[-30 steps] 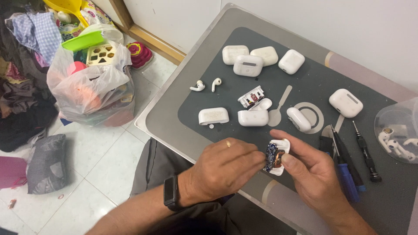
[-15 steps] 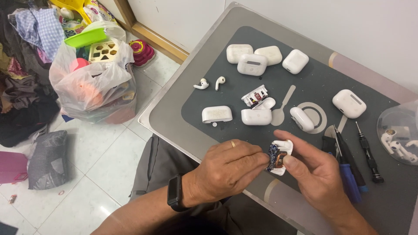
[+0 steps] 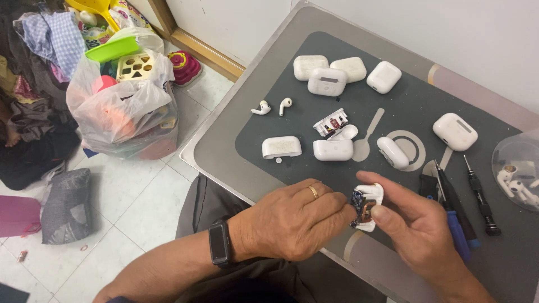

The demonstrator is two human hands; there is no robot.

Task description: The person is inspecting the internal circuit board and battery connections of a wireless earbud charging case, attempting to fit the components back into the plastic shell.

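Here the opened earbud case [image 3: 368, 206] sits between the two hands, held above the near edge of the counter [image 3: 224, 140], its white shell toward the right hand [image 3: 418, 224] and its exposed innards (a dark board and a coppery coil) facing the left hand [image 3: 292, 224]. The right hand's fingers [image 3: 387, 213] are closed on the shell, thumb on the lower side and a fingertip over the top, so the case's long axis runs roughly up and down in the head view, tilted a little. The left hand, with a ring and a dark wristwatch [image 3: 220, 246], has its fingertips pinched together right at the exposed face; whether they grip a small part or only touch the board I cannot tell. Both hands are in contact with the case, the left reaching in from the left side. Farther back on the dark mat [image 3: 404, 106] lie several closed white cases [image 3: 328, 79], two loose earbuds [image 3: 272, 106], another dismantled case [image 3: 334, 143] and, just right of the right hand, screwdrivers [image 3: 469, 196].
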